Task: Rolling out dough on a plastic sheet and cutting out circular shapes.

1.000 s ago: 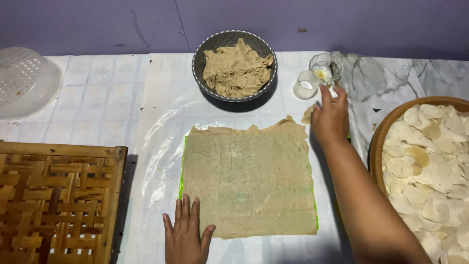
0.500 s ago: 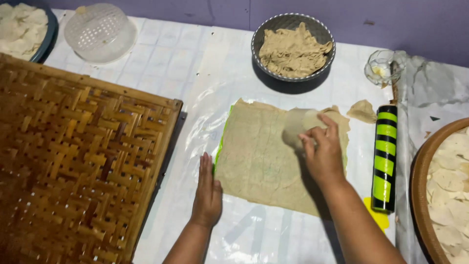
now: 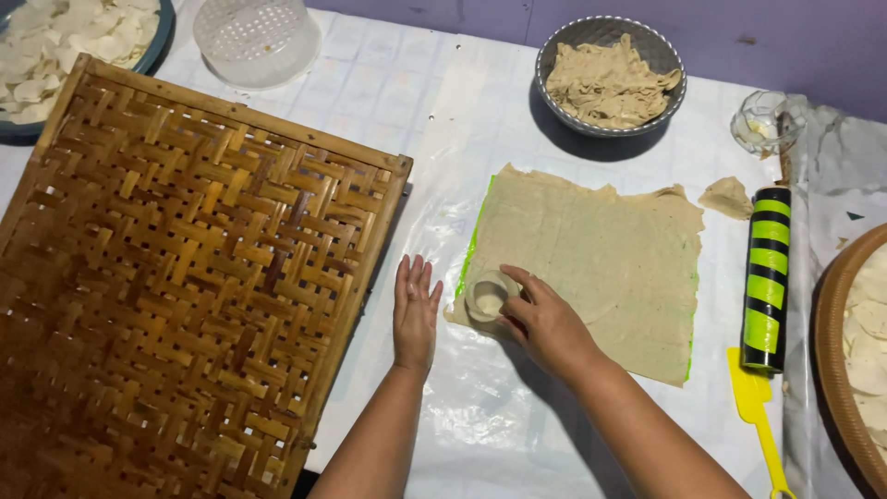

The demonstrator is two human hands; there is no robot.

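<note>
1. A grey bowl [image 3: 610, 76] holds dough scraps; a blue dish [image 3: 55, 55] holds pale round pieces.
2. The right hand [image 3: 545, 323] has moved the round cutter [image 3: 487, 296] from the dough sheet's [image 3: 591, 263] top to its near-left corner – fingers gripping it. The left hand [image 3: 416, 310] lies flat, fingers together.
3. A plastic-covered table [image 3: 443, 120] – purple wall behind.

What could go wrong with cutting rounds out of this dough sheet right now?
The round cutter under the right hand sits at the very corner of the dough sheet, so the round may come out incomplete. The left hand lies flat on the plastic sheet beside the dough, not on it, so the dough might shift. The rolling pin could roll toward the dough.
</note>
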